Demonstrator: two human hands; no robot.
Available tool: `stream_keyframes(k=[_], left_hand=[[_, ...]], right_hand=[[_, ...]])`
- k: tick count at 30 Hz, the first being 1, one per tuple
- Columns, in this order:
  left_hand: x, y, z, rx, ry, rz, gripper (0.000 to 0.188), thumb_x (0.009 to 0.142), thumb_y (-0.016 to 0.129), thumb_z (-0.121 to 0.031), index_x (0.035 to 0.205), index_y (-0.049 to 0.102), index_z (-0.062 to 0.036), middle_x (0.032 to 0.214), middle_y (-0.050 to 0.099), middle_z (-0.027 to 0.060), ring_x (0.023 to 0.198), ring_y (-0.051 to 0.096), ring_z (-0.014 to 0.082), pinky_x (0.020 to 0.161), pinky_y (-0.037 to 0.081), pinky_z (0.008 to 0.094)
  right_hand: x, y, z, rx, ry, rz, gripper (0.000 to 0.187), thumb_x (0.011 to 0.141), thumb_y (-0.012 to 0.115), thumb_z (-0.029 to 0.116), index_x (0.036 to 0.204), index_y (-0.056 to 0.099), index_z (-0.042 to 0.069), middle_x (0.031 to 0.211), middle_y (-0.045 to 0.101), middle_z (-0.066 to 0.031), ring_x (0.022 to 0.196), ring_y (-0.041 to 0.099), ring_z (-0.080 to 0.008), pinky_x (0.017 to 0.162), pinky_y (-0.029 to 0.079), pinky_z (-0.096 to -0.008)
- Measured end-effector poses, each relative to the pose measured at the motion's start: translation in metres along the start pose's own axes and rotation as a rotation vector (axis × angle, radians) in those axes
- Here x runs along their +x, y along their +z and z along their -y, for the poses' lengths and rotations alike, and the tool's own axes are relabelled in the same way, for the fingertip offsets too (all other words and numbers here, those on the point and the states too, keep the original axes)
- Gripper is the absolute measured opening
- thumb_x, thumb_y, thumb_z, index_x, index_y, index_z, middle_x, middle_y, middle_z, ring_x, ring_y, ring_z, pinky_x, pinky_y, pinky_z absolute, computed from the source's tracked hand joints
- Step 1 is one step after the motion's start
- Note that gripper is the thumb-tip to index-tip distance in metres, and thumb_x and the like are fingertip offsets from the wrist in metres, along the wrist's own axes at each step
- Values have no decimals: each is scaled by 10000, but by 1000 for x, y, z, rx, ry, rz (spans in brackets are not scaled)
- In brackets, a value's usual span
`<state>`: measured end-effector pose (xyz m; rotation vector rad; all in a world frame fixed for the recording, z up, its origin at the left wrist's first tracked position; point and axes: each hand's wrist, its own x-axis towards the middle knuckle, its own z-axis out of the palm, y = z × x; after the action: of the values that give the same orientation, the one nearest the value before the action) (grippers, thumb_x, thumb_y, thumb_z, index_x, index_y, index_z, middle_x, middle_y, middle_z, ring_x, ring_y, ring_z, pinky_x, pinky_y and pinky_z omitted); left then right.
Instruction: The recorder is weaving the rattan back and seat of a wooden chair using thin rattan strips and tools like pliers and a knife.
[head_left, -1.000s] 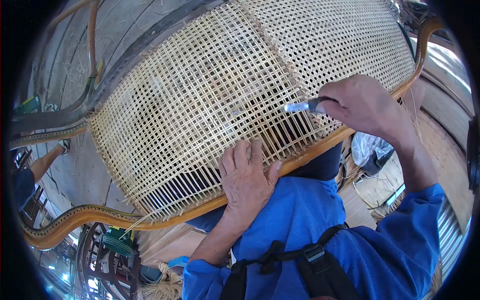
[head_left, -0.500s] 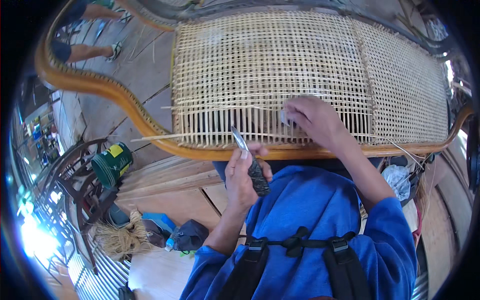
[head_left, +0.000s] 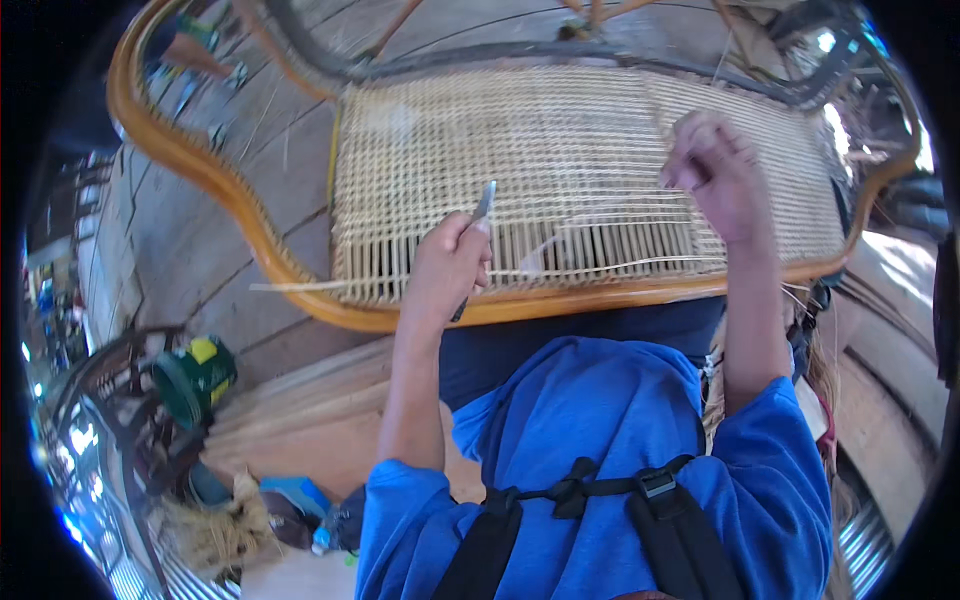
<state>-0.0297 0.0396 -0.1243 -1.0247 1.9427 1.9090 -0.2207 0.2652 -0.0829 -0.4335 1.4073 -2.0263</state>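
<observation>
My left hand [head_left: 447,265] is closed round a knife [head_left: 486,201], its bright blade pointing up and away over the woven cane panel [head_left: 500,140]. The dark end of the handle shows below my fist. My right hand [head_left: 722,175] is raised over the right part of the panel, fingers bent together and blurred; I cannot make out what is in them. Along the panel's near edge, a row of upright strands has open gaps, and a long pale strand [head_left: 390,286] runs across it. A small whitish, see-through piece [head_left: 540,257] shows near these gaps.
A curved, varnished wooden frame [head_left: 215,180] surrounds the panel. At lower left are a green bucket [head_left: 195,382], dark curved furniture parts and a bundle of tan fibres [head_left: 215,525]. Another person's leg [head_left: 195,55] shows at upper left.
My right hand has lifted from the gaps and moved right and away. My left hand has moved forward and left with the knife, its blade now over the weave. The view has shifted.
</observation>
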Motion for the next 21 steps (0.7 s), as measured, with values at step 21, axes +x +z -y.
stream_keyframes(k=[21], left_hand=[[32,-19,-7,721,3,282,230,880,503,-199,1046,549,-46,684,550,25,538,537,143,499,447,280]], right_hand=[[-29,7,-105,-1180,253,257,233,851,569,254,937,635,47,782,637,-174,716,619,-338,670,480,-412]])
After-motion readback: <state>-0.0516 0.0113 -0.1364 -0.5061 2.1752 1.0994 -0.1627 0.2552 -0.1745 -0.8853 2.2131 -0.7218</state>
